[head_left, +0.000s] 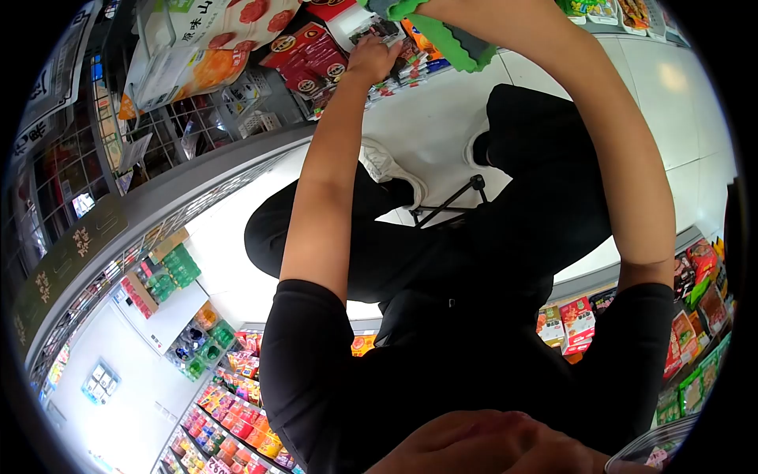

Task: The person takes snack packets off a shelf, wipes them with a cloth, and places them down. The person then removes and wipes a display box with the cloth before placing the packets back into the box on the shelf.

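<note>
My left hand [373,59] reaches to packaged goods on a low shelf at the top of the head view. Its fingers are spread, with the thumb apart, and they rest at the edge of some small packets [410,67]. Red packs [312,63] with round emblems stand just left of it. From the right, my right forearm [505,16] crosses the top of the view. A green and grey cloth [458,39] with a scalloped edge hangs at my right hand, whose fingers are cut off or hidden.
Large food bags [213,39] hang on a wire rack [178,126] at upper left. A grey shelf edge [221,154] curves down the left. A black folding stool [454,201] is between my legs. Snack shelves [245,419] and red boxes [578,320] lie behind me.
</note>
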Tool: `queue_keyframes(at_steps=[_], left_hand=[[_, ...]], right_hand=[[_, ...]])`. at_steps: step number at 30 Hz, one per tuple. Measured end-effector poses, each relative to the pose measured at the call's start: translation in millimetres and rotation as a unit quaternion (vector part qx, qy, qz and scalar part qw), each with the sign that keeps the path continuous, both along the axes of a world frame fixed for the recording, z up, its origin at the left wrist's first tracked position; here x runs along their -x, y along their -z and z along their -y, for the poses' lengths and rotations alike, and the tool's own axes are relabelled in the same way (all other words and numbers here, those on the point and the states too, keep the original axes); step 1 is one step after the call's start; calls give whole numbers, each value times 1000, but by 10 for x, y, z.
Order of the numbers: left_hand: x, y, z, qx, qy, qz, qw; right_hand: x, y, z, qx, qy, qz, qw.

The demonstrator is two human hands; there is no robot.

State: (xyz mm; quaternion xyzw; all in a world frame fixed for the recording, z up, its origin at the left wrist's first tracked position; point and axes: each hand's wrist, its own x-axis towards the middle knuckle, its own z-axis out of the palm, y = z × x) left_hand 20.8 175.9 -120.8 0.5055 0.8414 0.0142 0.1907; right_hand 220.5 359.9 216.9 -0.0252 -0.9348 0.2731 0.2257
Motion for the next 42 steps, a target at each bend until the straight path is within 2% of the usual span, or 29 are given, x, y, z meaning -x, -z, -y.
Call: queue_keyframes(at_steps=[5,8,11,14,17,18,21,22,25,26,29,30,33,37,42], left_hand=[[54,306,55,-28,3,14,1000],[-93,105,0,-17,-51,39,998],[-103,80,-21,-21,-51,25,998],[-59,-52,-9,-119,-52,17,991],[155,-308,42,-209,88,-22,974],[169,-394,51,-297,93,-37,950],[217,-747,86,-346,15,69,936],[218,-885,83,-329,-32,93,939],[490,-875,183,-346,118,-29,930],[135,-1612,214,-327,-124,246,904],[78,-1934,411,-354,-165,420,819],[30,-2182,496,-357,-135,396,835],[-27,-2464,789,-398,-168,535,726],[-330,-2903,1064,-430,-204,584,657],[-403,-3017,1222,-468,-230,665,534]], right_hand=[[8,3,-11,7,10,21,1000],[13,-21,-11,22,3,26,999],[12,10,-38,14,6,18,1000],[8,-2,-42,15,15,30,999],[10,0,-25,18,15,28,999],[13,7,-20,18,14,22,1000],[13,23,-27,7,3,21,1000],[11,45,-35,-7,5,18,1000],[-10,68,-47,-24,11,22,999],[-16,49,-34,-11,12,32,999],[-26,37,-12,21,-7,43,999],[-24,38,-9,30,-15,44,998],[-26,27,28,25,-19,42,999],[-7,47,65,59,-25,67,996],[11,147,96,74,-14,98,992]])
